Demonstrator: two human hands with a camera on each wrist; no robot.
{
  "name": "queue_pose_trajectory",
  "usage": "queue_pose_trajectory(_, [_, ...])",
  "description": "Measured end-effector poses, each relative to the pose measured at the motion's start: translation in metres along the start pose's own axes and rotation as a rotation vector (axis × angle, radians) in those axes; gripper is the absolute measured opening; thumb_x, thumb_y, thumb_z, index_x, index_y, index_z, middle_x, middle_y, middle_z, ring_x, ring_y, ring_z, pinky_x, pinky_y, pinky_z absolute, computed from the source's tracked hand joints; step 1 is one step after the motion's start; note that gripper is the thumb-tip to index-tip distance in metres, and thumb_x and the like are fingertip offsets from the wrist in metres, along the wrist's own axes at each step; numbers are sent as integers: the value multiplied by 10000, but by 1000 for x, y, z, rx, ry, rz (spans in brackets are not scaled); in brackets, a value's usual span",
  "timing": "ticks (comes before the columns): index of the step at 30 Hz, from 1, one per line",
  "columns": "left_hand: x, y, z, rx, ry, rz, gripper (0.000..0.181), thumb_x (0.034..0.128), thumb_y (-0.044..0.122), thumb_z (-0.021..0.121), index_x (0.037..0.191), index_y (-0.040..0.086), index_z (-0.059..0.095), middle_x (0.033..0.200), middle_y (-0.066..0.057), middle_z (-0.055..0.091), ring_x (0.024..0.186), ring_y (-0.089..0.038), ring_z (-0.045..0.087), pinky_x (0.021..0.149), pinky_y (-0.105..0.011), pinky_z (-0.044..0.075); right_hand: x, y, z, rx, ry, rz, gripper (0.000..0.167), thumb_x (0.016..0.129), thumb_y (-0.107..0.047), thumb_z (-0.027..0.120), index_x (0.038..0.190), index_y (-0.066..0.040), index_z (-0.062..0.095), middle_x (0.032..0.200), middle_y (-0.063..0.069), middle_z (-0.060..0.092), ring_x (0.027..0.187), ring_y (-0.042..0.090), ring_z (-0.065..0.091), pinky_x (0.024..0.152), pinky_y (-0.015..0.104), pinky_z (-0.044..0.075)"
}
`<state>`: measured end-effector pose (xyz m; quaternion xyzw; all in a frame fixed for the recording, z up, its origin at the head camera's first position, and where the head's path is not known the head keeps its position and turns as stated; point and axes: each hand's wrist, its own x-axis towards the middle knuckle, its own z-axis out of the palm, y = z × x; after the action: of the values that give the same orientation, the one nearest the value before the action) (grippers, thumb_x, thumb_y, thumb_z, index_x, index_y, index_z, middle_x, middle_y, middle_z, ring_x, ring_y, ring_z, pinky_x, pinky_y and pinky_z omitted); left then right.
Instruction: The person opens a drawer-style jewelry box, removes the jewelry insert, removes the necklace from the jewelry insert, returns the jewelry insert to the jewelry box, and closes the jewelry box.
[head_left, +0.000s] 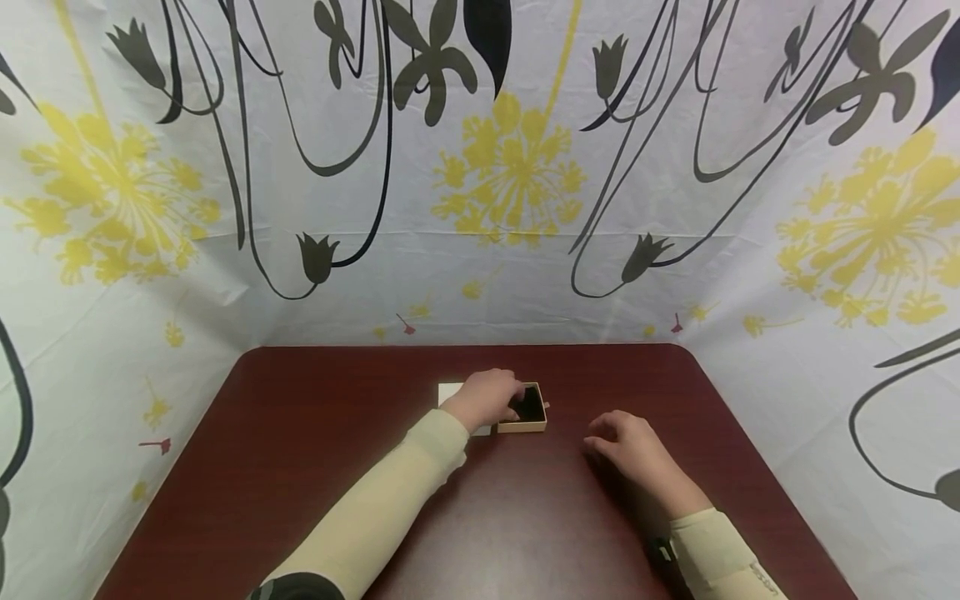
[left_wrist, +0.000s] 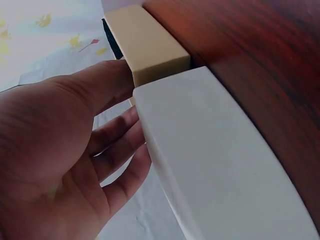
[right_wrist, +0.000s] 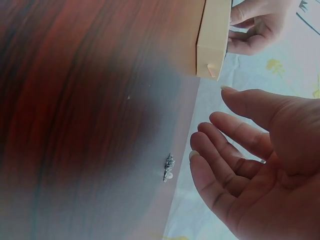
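My left hand [head_left: 483,398] is over a small slide-out box near the table's far side. Its cream drawer [head_left: 522,427], dark inside, sticks out to the right of the white sleeve [head_left: 450,390]. In the left wrist view the thumb dips into the cream drawer [left_wrist: 150,40], and the other fingers bend beside the white sleeve [left_wrist: 215,150]. The fingertips are hidden, so a grip cannot be made out. Right of the box, my right hand [head_left: 630,446] hovers with loosely bent fingers and nothing in them. A small silvery, sparkling piece of jewellery [right_wrist: 169,167] lies on the table near it.
A dark red-brown wooden table [head_left: 337,467] carries the box. A small ribbon tab [right_wrist: 211,69] sticks out of the drawer's end. White cloth [head_left: 390,283] printed with flowers hangs behind the table and along both sides.
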<state>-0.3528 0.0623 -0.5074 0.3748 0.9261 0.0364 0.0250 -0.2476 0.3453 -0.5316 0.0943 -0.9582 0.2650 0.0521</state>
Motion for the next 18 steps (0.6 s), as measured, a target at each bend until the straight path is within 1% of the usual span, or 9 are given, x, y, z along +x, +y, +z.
queue_pose_trajectory(7, [3,4,3,24,24,8,298,979,332,882,1235,205,801,1180,20,709,1093,-168,694,899,-348,603,-1,1,0,-19,10,-23,148,959,-170,863,1075,-84,830,1078,65,776,1033,327,741,905,542,589])
queue_pose_trajectory(13, [4,6,4,20,30,22,290,976,301,887,1240,222,796,1172,26,713,1068,-147,695,900,-342,605,-2,2,-1,-15,-2,-11,142,966,-166,859,1083,-92,831,1075,51,772,1006,297,735,879,520,592])
queue_pose_trajectory(18, [4,5,6,16,32,45,264,983,276,880,1234,237,810,1168,34,721,1070,-147,698,916,-341,601,-2,2,-1,-11,-8,-8,142,968,-170,856,1084,-91,831,1078,50,772,1018,301,737,890,528,593])
